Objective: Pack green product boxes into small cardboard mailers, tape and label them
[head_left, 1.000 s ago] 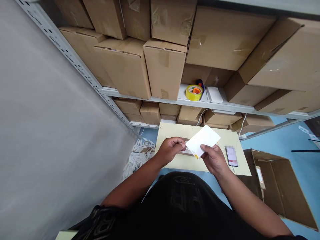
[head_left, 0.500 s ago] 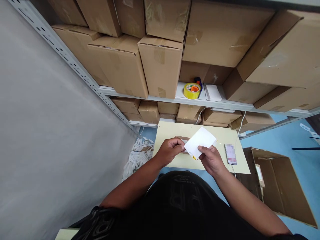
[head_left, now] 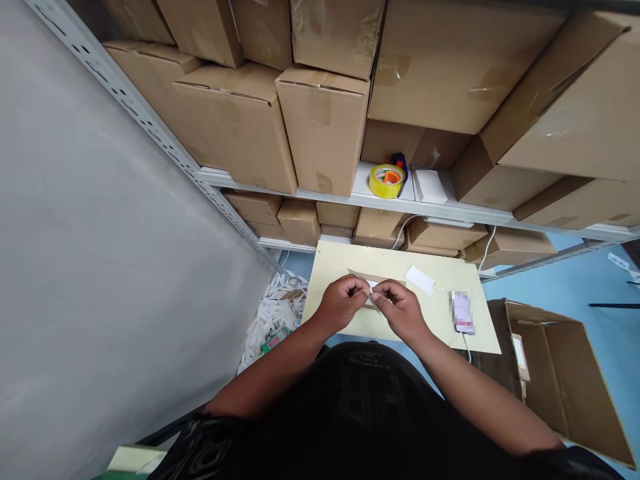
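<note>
My left hand (head_left: 343, 303) and my right hand (head_left: 403, 310) meet over a small pale yellow table (head_left: 345, 263), fingertips pinched together on a small white piece (head_left: 373, 288) above a brown cardboard piece (head_left: 385, 280). What the white piece is I cannot make out. A white card (head_left: 420, 280) lies flat on the table just beyond my right hand. A phone (head_left: 463, 312) with a cable lies to the right of that hand.
Metal shelving holds several cardboard boxes (head_left: 320, 127); a yellow tape roll (head_left: 387, 181) and a white box (head_left: 430, 187) sit on the shelf. An open carton (head_left: 565, 380) stands on the blue floor at the right. White scraps (head_left: 273, 313) litter the floor at the left, beside a grey wall.
My right hand let go of the white card, which now lies on the table. That hand moved left to meet my left hand on the small piece.
</note>
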`<move>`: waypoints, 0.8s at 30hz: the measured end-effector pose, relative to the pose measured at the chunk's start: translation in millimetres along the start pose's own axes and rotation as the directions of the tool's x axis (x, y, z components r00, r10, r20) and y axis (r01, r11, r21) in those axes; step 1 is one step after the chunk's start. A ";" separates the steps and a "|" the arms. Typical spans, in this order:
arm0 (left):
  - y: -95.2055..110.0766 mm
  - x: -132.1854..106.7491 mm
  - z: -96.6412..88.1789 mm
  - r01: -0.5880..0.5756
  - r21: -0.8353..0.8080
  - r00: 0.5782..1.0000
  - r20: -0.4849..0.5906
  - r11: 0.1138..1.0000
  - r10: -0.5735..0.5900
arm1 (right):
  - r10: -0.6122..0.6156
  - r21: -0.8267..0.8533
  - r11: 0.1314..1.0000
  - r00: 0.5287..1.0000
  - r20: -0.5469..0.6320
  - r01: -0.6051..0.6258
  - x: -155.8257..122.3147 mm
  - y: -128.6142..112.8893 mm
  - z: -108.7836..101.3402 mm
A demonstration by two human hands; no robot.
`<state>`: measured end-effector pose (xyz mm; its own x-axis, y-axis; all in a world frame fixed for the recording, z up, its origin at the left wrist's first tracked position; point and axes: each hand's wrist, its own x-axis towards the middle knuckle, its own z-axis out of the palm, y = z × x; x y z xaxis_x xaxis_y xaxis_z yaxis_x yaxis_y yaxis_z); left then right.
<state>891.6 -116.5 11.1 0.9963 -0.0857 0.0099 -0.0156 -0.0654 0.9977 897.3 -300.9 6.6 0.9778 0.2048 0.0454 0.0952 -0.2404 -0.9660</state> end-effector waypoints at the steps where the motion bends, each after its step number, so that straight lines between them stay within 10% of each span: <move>1: -0.4 -0.9 -0.1 -0.013 0.008 1.000 -0.004 1.000 0.013 | -0.003 -0.001 1.000 1.000 0.022 0.003 0.7 -5.1 3.8; 24: -29.8 -32.3 -24.7 -0.027 0.107 0.985 -0.166 0.994 0.044 | -0.097 -0.192 0.974 0.988 0.120 0.119 8.5 -0.4 48.9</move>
<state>862.0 -87.3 -17.3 0.9948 0.0782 0.0652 -0.0512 -0.1688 0.9843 896.4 -252.6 -5.1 0.9346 0.3390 0.1079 0.2446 -0.3923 -0.8867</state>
